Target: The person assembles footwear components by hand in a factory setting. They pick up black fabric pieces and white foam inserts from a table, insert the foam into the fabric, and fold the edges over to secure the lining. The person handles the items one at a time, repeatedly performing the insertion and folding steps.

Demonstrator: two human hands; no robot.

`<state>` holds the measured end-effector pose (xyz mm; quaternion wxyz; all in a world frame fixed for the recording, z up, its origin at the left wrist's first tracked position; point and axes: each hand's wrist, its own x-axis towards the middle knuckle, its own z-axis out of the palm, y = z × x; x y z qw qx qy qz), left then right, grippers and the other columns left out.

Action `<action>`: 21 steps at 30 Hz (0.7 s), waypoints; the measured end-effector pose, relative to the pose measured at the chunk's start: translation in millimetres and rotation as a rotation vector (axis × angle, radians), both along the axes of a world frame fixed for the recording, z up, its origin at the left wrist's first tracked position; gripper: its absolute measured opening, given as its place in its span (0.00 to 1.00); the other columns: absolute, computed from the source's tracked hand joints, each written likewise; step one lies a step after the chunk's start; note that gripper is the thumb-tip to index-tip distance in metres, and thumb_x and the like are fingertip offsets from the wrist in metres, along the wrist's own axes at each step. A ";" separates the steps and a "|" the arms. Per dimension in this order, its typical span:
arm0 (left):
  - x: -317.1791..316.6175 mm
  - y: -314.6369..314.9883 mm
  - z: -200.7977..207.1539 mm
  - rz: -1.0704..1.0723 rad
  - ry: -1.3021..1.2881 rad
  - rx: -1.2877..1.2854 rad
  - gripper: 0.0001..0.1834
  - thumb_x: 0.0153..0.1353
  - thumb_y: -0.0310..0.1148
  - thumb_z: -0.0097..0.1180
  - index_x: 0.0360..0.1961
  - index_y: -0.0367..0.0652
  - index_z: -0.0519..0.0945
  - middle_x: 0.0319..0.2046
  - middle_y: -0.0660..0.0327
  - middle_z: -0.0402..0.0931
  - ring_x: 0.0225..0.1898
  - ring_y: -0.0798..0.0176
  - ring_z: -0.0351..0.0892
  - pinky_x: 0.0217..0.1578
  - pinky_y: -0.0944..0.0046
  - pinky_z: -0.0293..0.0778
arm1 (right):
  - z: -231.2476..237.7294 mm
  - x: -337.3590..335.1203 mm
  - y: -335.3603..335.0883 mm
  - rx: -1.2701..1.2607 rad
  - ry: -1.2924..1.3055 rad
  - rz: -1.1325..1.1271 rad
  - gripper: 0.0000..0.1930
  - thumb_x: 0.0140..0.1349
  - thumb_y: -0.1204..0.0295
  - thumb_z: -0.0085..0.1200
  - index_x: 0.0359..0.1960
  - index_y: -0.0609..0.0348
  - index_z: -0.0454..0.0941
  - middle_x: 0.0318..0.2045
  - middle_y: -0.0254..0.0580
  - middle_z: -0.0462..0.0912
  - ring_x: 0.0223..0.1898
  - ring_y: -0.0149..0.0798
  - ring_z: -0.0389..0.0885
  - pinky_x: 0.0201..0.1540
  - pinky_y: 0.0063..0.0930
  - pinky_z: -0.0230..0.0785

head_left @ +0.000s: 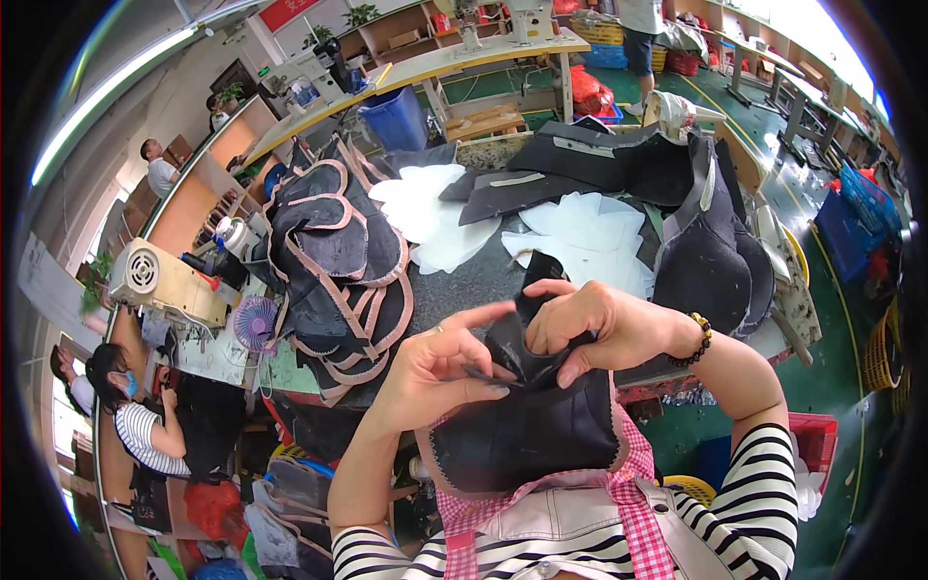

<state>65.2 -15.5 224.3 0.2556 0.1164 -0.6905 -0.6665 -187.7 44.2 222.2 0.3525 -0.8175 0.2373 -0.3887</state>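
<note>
In front of my chest I hold a black leather-like piece [527,440] with a brownish zigzag-cut edge. Its upper part is folded up between my hands. The fingers of my left hand [425,372] pinch the fold from the left, with the index finger stretched out toward the right hand. My right hand [604,329], a beaded bracelet on its wrist, grips the upper fold between thumb and fingers. Just beyond my hands, white petal-shaped sheets [590,232] lie on the dark worktable [464,290]. The fold partly hides my fingertips.
A heap of black pieces with brownish edging [333,246] covers the table's left side. Large black curved panels [710,266] lie at the right. Further left are a purple fan [255,323] and a sewing machine [159,280]. A masked person [150,425] sits at the left.
</note>
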 end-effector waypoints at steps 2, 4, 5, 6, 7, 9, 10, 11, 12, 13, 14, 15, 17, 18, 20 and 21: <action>1.9 -1.4 -2.3 -0.015 0.002 0.019 0.11 0.47 0.10 0.63 0.30 0.34 0.78 0.67 0.46 0.56 0.46 0.61 0.81 0.44 0.67 0.81 | 0.2 -2.4 -0.1 0.016 0.020 0.036 0.13 0.50 0.68 0.68 0.25 0.61 0.75 0.30 0.36 0.81 0.38 0.39 0.81 0.68 0.52 0.43; -0.2 1.6 4.2 -0.027 -0.007 0.008 0.11 0.47 0.11 0.64 0.29 0.34 0.78 0.64 0.47 0.60 0.45 0.62 0.81 0.43 0.66 0.80 | -0.1 -5.2 -0.8 0.011 0.044 0.052 0.12 0.49 0.72 0.68 0.28 0.63 0.76 0.32 0.37 0.82 0.38 0.38 0.82 0.69 0.54 0.44; -0.7 2.4 6.7 -0.031 -0.013 0.003 0.11 0.46 0.11 0.64 0.29 0.35 0.78 0.62 0.47 0.63 0.44 0.63 0.81 0.43 0.66 0.80 | -0.5 -3.5 -0.3 0.000 0.045 0.063 0.12 0.49 0.72 0.68 0.28 0.63 0.75 0.32 0.37 0.82 0.37 0.38 0.81 0.68 0.53 0.45; -0.1 -1.0 8.6 -0.062 -0.057 0.018 0.11 0.46 0.12 0.65 0.28 0.35 0.78 0.61 0.48 0.64 0.43 0.64 0.81 0.42 0.67 0.80 | -0.4 -0.4 0.7 -0.011 0.047 0.074 0.13 0.49 0.72 0.68 0.27 0.63 0.75 0.32 0.37 0.82 0.37 0.38 0.81 0.68 0.53 0.47; 0.9 -6.1 11.4 -0.093 -0.099 0.035 0.11 0.46 0.12 0.65 0.28 0.35 0.78 0.59 0.48 0.66 0.42 0.66 0.81 0.42 0.68 0.80 | 0.4 2.1 2.1 -0.021 0.049 0.083 0.13 0.49 0.72 0.68 0.27 0.63 0.75 0.32 0.37 0.82 0.37 0.39 0.81 0.67 0.52 0.48; 1.0 -6.8 13.5 -0.120 -0.125 0.033 0.10 0.46 0.13 0.66 0.28 0.35 0.78 0.54 0.50 0.70 0.40 0.69 0.80 0.39 0.70 0.78 | 2.8 6.0 3.1 -0.062 0.017 0.097 0.13 0.49 0.72 0.68 0.26 0.63 0.74 0.31 0.37 0.82 0.37 0.39 0.81 0.64 0.48 0.53; -0.7 -4.9 13.2 -0.116 -0.110 0.016 0.10 0.47 0.13 0.66 0.28 0.36 0.78 0.51 0.51 0.72 0.38 0.70 0.79 0.38 0.71 0.77 | 3.1 6.9 3.8 -0.080 -0.001 0.103 0.13 0.49 0.73 0.68 0.26 0.63 0.73 0.31 0.36 0.82 0.37 0.39 0.81 0.62 0.45 0.55; -1.4 -3.5 12.9 -0.112 -0.094 0.000 0.10 0.47 0.14 0.66 0.28 0.36 0.78 0.48 0.53 0.75 0.37 0.72 0.79 0.36 0.72 0.77 | 4.0 6.3 4.6 -0.062 -0.005 0.100 0.13 0.49 0.72 0.68 0.25 0.62 0.74 0.30 0.37 0.82 0.36 0.39 0.80 0.60 0.44 0.56; 0.6 -1.8 11.5 -0.042 -0.071 -0.032 0.10 0.48 0.14 0.66 0.28 0.36 0.78 0.44 0.54 0.76 0.36 0.73 0.78 0.34 0.73 0.76 | 5.3 5.0 5.3 -0.043 -0.010 0.098 0.13 0.50 0.71 0.68 0.24 0.62 0.74 0.30 0.38 0.81 0.35 0.40 0.79 0.58 0.42 0.57; 3.8 0.8 8.3 0.025 -0.047 -0.063 0.10 0.48 0.15 0.67 0.28 0.36 0.78 0.40 0.56 0.77 0.35 0.73 0.78 0.33 0.73 0.75 | 5.0 3.2 5.8 -0.025 -0.014 0.093 0.13 0.50 0.70 0.68 0.23 0.62 0.74 0.29 0.38 0.81 0.34 0.40 0.78 0.56 0.40 0.57; 6.5 4.1 5.6 0.091 -0.023 -0.094 0.09 0.49 0.15 0.67 0.28 0.36 0.78 0.36 0.58 0.78 0.34 0.74 0.77 0.31 0.74 0.73 | 2.8 1.2 6.5 -0.011 0.003 0.048 0.13 0.50 0.70 0.68 0.23 0.61 0.73 0.28 0.38 0.81 0.33 0.41 0.78 0.54 0.38 0.59; 5.9 12.3 7.5 0.174 -0.026 -0.081 0.09 0.50 0.17 0.67 0.28 0.36 0.78 0.29 0.64 0.76 0.29 0.77 0.75 0.26 0.77 0.69 | -0.2 -1.2 7.2 0.002 0.020 0.003 0.14 0.51 0.70 0.68 0.22 0.61 0.73 0.27 0.38 0.80 0.32 0.41 0.77 0.52 0.37 0.60; 10.1 18.5 7.0 0.206 -0.064 -0.193 0.09 0.50 0.17 0.67 0.28 0.36 0.78 0.28 0.64 0.76 0.27 0.79 0.73 0.23 0.78 0.66 | -5.4 -1.6 8.1 -0.043 0.006 -0.055 0.14 0.51 0.72 0.67 0.24 0.62 0.71 0.21 0.39 0.74 0.28 0.45 0.72 0.43 0.33 0.65; 11.0 20.2 7.3 0.222 -0.083 -0.250 0.09 0.50 0.17 0.67 0.28 0.36 0.78 0.28 0.65 0.75 0.26 0.79 0.72 0.22 0.79 0.64 | -5.0 -2.0 8.9 -0.039 0.031 -0.062 0.14 0.51 0.71 0.67 0.24 0.62 0.71 0.21 0.39 0.74 0.27 0.45 0.72 0.42 0.33 0.65; 10.8 28.9 11.6 0.279 -0.108 -0.206 0.09 0.50 0.18 0.67 0.27 0.36 0.77 0.28 0.64 0.76 0.26 0.78 0.71 0.25 0.77 0.64 | -0.4 0.3 9.6 -0.034 0.075 -0.053 0.15 0.52 0.68 0.66 0.23 0.62 0.71 0.21 0.39 0.74 0.26 0.46 0.72 0.42 0.34 0.66; 12.1 32.4 14.2 0.300 -0.144 -0.178 0.10 0.49 0.18 0.68 0.25 0.36 0.75 0.28 0.62 0.77 0.29 0.74 0.73 0.29 0.74 0.67 | 3.0 5.1 11.3 -0.087 0.060 -0.071 0.15 0.52 0.67 0.66 0.23 0.62 0.71 0.21 0.40 0.73 0.26 0.46 0.72 0.41 0.34 0.66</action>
